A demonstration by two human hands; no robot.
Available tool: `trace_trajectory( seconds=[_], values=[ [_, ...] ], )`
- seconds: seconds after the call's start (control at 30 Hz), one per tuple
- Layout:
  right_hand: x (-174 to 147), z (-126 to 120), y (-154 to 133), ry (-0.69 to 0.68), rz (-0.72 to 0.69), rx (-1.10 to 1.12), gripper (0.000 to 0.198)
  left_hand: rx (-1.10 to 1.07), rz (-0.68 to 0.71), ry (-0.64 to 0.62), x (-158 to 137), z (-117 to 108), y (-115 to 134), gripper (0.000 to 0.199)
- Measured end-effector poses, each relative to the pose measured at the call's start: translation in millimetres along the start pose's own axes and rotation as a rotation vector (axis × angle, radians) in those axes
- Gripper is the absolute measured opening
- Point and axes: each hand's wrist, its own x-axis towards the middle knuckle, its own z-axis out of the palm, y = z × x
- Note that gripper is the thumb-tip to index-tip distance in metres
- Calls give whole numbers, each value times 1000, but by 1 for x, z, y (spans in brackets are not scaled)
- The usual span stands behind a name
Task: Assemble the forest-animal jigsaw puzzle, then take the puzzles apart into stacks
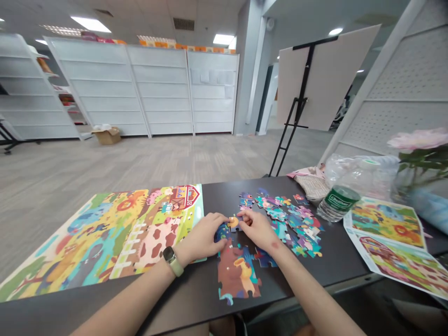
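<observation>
My right hand (257, 229) pinches the edge of a jigsaw puzzle piece (233, 222) with a yellow crescent shape on it. My left hand (203, 235), a watch on its wrist, lies from the other side with its thumb apart from its fingers. Its fingertips touch the left edge of that piece, and dark blue puzzle pieces (221, 232) show between thumb and fingers. Just below is a joined puzzle section (236, 275) with a brown bear and a yellow horn. Another dark blue piece (265, 258) lies partly hidden under my right wrist.
Loose puzzle pieces (297, 224) spread right of my hands. Two finished colourful puzzles (94, 238) lie at the left of the dark table (189, 298). To the right are a water bottle (339, 200), printed picture sheets (402, 242) and a pink flower (420, 139). An easel (297, 105) stands behind.
</observation>
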Motion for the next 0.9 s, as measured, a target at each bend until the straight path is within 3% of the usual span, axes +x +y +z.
trace_trajectory(
  seconds=[0.3, 0.67, 0.9],
  values=[
    [2, 3, -8, 21, -22, -174, 21, 52, 5, -55, -1, 0, -3, 42],
    [-4, 1, -13, -16, -154, -278, 18, 59, 12, -70, -1, -4, -2, 42],
    [-10, 1, -19, -72, -218, -307, 29, 94, 2, -64, -1, -4, -4, 39]
  ],
)
